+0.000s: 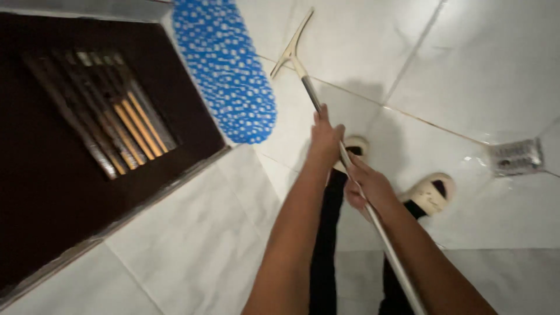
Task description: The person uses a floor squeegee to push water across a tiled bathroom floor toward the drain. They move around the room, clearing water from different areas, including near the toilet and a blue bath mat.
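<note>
We've got both hands wrapped tight on the squeegee pole (350,169), left hand (324,137) above right hand (366,188). Wet floor tiles (466,70) look slick, so our slippers (430,195) could probably slide.

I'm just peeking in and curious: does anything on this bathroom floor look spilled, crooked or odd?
Mostly no. A blue mat lies partly over the edge of the dark recess. The tiles near the floor drain look slightly wet. Both hands, left and right, grip the squeegee pole.
</note>
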